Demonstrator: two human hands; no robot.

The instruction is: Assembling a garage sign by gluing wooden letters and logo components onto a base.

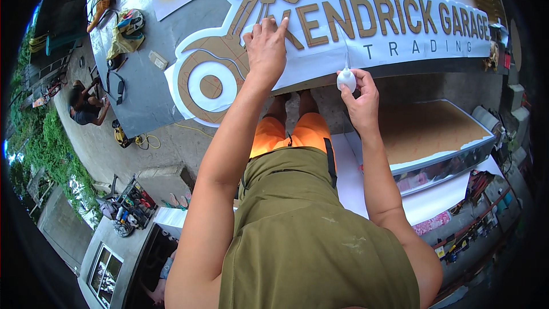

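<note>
A large white sign panel (320, 63) with brown cut-out letters and a brown motorcycle shape lies on a grey table. My left hand (265, 46) rests on it, fingertips pressing the first big brown letter (293, 35) beside the motorcycle shape (226, 51). My right hand (359, 94) holds a small white glue bottle (346, 78) at the sign's near edge, its thin nozzle pointing up onto the white panel.
A grey table (146, 88) carries a yellow power tool (103, 0), a bundle of cloth (127, 31) and a small block. Another person (86, 106) crouches on the ground at left. A second brown-faced sign box (440, 134) sits at right. A tool tray (134, 203) stands lower left.
</note>
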